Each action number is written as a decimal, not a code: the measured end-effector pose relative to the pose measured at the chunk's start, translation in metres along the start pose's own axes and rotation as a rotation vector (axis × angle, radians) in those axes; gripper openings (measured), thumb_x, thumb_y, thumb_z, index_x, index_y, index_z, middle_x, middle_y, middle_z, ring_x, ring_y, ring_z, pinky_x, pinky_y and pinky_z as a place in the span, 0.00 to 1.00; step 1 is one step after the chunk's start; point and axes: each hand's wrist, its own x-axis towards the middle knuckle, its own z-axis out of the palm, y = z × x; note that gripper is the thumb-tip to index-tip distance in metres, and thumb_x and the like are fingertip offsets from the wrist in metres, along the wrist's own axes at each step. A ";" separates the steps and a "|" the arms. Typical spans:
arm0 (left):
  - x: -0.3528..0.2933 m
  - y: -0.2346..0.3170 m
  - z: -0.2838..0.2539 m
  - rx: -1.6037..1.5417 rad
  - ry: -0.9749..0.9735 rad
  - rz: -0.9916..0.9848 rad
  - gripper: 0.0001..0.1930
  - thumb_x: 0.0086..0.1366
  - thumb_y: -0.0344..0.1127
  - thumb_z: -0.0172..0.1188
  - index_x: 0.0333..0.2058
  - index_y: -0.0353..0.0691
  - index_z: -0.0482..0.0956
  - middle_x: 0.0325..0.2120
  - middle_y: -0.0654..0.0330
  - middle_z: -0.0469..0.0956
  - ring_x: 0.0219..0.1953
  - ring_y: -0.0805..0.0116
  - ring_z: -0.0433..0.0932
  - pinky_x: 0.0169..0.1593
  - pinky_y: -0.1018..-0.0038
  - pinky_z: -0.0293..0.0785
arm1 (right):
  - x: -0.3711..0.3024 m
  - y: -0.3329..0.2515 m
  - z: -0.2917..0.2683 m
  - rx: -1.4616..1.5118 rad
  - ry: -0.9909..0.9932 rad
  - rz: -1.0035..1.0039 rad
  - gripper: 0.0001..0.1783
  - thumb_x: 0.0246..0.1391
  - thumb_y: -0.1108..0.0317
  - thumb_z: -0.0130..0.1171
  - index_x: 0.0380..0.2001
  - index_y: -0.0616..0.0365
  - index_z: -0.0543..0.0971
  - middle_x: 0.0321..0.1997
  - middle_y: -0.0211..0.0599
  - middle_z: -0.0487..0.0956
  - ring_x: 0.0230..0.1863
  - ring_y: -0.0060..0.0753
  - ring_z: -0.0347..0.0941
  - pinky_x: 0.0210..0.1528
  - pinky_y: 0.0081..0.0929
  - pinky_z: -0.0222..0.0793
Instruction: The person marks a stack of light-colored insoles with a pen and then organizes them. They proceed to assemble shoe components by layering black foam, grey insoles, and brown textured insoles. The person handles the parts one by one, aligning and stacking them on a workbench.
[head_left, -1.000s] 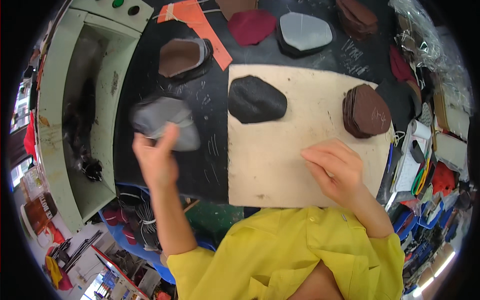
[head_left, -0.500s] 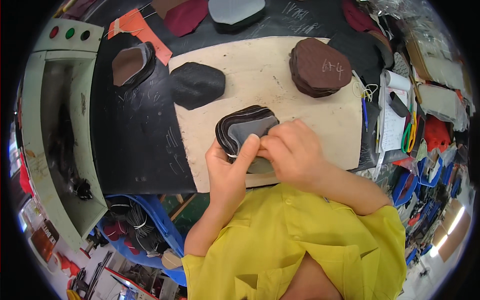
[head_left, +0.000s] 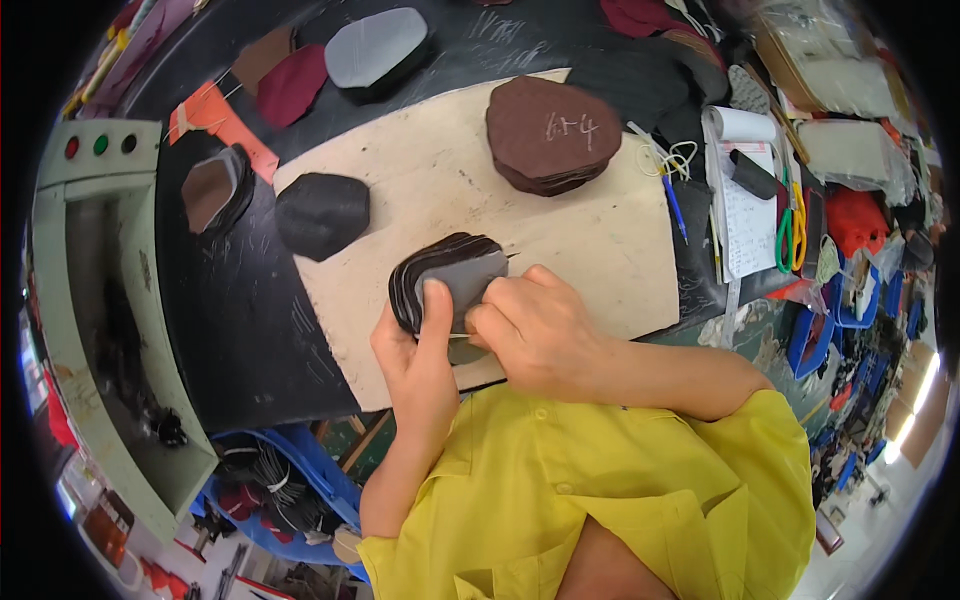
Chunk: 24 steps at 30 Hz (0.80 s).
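A stack of dark, rounded fabric pieces with a grey top face (head_left: 465, 277) is gripped in my left hand (head_left: 412, 355), thumb pressed on the grey face and fingers behind. My right hand (head_left: 530, 325) is closed at the stack's lower right edge. Between the two hands a thin pale band or string (head_left: 459, 336) crosses the stack's lower end, its far end at my right fingers. Those fingertips are partly hidden. Both hands are over the near part of the cream board (head_left: 400, 300).
A brown stack of pieces (head_left: 555, 140) and a black stack (head_left: 322, 215) lie on or against the board. Farther off are a grey-topped stack (head_left: 375, 48) and a brown-grey one (head_left: 212, 195). Scissors (head_left: 792, 235), a blue pen (head_left: 675, 210) and a notepad (head_left: 748, 205) lie right.
The view has shifted, so the table things appear farther left. My right hand has moved down the stack's edge, and the pale band now shows stretched between my hands.
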 end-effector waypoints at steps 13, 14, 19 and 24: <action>0.017 0.022 -0.060 -0.615 0.099 0.028 0.18 0.70 0.39 0.52 0.55 0.37 0.71 0.51 0.57 0.75 0.53 0.62 0.74 0.58 0.63 0.68 | -0.030 0.072 -0.099 -0.347 0.066 0.265 0.05 0.46 0.78 0.59 0.29 0.60 0.76 0.26 0.40 0.73 0.29 0.45 0.73 0.32 0.36 0.70; 0.014 0.013 -0.050 -0.568 0.120 -0.011 0.18 0.70 0.38 0.53 0.55 0.35 0.70 0.51 0.57 0.76 0.53 0.61 0.74 0.59 0.63 0.68 | -0.027 0.083 -0.107 -0.656 0.110 0.233 0.06 0.47 0.78 0.60 0.31 0.60 0.77 0.27 0.41 0.74 0.30 0.45 0.74 0.32 0.34 0.70; 0.005 -0.019 -0.012 -0.537 -0.010 -0.065 0.20 0.66 0.30 0.57 0.56 0.33 0.69 0.51 0.55 0.75 0.53 0.62 0.74 0.59 0.64 0.67 | -0.018 0.043 -0.080 0.181 0.046 0.506 0.19 0.50 0.71 0.64 0.47 0.60 0.77 0.43 0.40 0.79 0.41 0.32 0.77 0.45 0.29 0.72; -0.006 -0.010 0.011 -0.510 -0.099 -0.065 0.24 0.62 0.25 0.61 0.56 0.33 0.67 0.51 0.55 0.74 0.53 0.64 0.73 0.58 0.67 0.67 | -0.002 0.013 -0.018 0.744 0.062 0.537 0.28 0.51 0.63 0.68 0.50 0.64 0.70 0.34 0.43 0.80 0.33 0.33 0.77 0.38 0.28 0.71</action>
